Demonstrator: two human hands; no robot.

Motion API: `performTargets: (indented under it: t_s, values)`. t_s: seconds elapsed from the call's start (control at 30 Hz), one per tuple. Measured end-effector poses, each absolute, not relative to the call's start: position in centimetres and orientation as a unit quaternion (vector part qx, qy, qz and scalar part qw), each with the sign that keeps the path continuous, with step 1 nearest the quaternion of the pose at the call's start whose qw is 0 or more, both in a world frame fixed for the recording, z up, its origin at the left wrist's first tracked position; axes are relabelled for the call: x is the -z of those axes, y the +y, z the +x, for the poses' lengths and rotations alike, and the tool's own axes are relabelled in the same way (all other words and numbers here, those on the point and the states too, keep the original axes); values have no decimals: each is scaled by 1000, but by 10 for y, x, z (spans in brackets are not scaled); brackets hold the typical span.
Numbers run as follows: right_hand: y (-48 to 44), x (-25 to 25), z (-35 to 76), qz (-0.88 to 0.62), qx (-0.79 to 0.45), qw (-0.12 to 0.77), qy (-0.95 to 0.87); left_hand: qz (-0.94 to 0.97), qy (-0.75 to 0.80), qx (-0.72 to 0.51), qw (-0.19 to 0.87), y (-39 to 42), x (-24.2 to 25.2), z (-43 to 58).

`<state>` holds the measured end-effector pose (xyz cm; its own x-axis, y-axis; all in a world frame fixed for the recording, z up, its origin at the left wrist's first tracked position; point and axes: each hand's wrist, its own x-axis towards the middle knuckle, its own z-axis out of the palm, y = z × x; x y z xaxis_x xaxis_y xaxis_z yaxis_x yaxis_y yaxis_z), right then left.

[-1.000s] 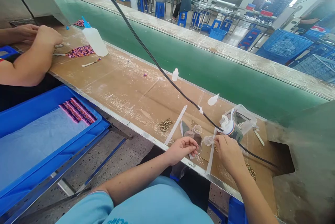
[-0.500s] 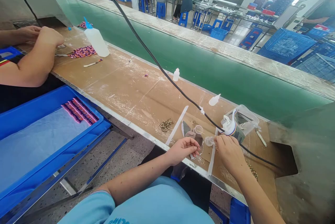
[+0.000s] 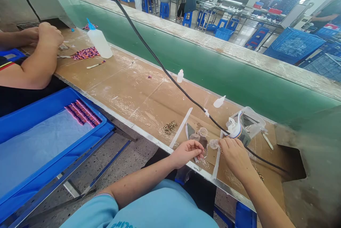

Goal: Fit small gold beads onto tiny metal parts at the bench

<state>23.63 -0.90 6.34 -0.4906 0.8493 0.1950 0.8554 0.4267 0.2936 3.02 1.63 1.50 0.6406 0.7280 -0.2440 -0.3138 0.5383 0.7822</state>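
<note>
Brown cardboard (image 3: 119,89) covers the table (image 3: 130,125). Near its right end, over the near edge, the left hand (image 3: 189,152) pinches narrowly. The right hand (image 3: 231,152) hides its own grip beside a clear dish (image 3: 214,144), so I cannot tell if it is closed. That dish sits between both hands, presumably for short reaches. Off the near edge, a blue tray (image 3: 61,160) holds striped strips (image 3: 83,113).
</note>
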Motion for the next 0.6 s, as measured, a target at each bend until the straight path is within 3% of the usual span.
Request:
performTargets:
  t_s: [0.13, 0.27, 0.6]
  values:
    - [-10, -65, 236, -514, 180, 15, -838, 355, 289, -318, 830, 16, -15, 31]
    - [-12, -67, 236, -536, 173, 88, -821, 344, 303, -312, 832, 16, -14, 31]
    - [-34, -54, 200, -582, -6, 255, -772, 295, 280, -297, 864, 16, -15, 27]
